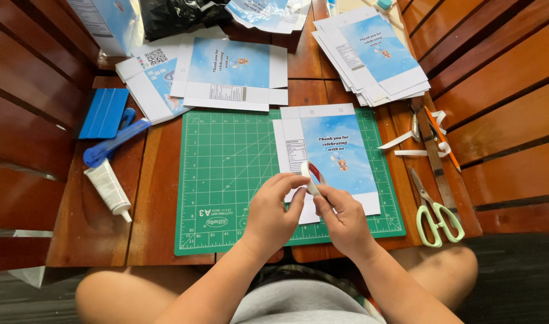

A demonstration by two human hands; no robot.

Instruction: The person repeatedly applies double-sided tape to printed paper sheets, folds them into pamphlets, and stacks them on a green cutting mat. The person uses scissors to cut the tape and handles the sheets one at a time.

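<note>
Tape roll point(311, 175), small and red-cored, sat pinched between both our hands just above the near edge of the printed sheet point(334, 157), over the green mat point(226, 180). It stood on edge, its flat faces turned left and right, and the sheet lay directly beyond it, long axis running away from us, tilted a little to the right. Our left hand point(273, 215) closed on the roll from the left with thumb and forefinger; our right hand point(342, 217) gripped it from the right and below, fingers curled tight, nothing else in either hand. Both were equally near; whether a strip had been pulled free we could not tell.

The wooden slat table point(154, 198) carried everything. The mat covered its middle, touching the near edge. Beyond the mat lay flat printed blanks point(226, 75), and a stack point(376, 54) of them sat far right. Left of the mat, well apart from our hands, lay a blue squeegee point(103, 113), a blue cutter point(112, 143) and a white glue tube point(108, 189). Right of the mat lay a steel ruler point(438, 162), green scissors point(435, 213) and paper strips point(406, 144).
</note>
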